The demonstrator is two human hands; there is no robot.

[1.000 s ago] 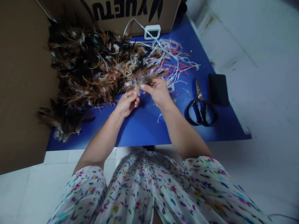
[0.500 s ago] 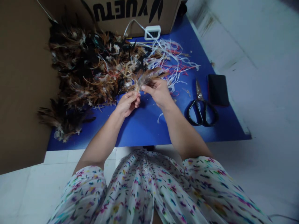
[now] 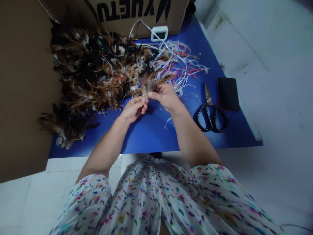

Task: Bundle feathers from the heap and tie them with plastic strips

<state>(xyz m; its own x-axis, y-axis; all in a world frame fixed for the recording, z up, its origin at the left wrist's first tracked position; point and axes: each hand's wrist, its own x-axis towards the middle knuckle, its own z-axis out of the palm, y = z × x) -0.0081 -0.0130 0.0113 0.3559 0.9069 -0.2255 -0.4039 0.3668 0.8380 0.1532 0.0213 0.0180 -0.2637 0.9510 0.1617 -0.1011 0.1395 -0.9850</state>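
Observation:
Between my two hands, above the blue table [image 3: 156, 137], is a small bunch of brown feathers [image 3: 153, 83], its tips fanned toward the upper right. My left hand [image 3: 135, 108] pinches the pale quill end of the bunch between thumb and fingers. My right hand [image 3: 167, 96] is closed around the feathers from the right, thumb on top near the base. Just beyond the hands lies a large pile of brown and black feathers [image 3: 97, 75]. A separate dark feather bunch [image 3: 69, 125] rests at the table's near left.
Black-handled scissors [image 3: 210, 114] lie right of my right arm, beside a dark flat phone-like object [image 3: 228, 94]. Tangled white and red strings [image 3: 182, 65] spread behind my right hand. A small white display device [image 3: 159, 34] stands before a cardboard box [image 3: 141, 27]; brown cardboard [image 3: 24, 91] borders the left.
My hands and the feather bunch have shifted only slightly, the left fingertips a touch to the right. Both hands keep their hold.

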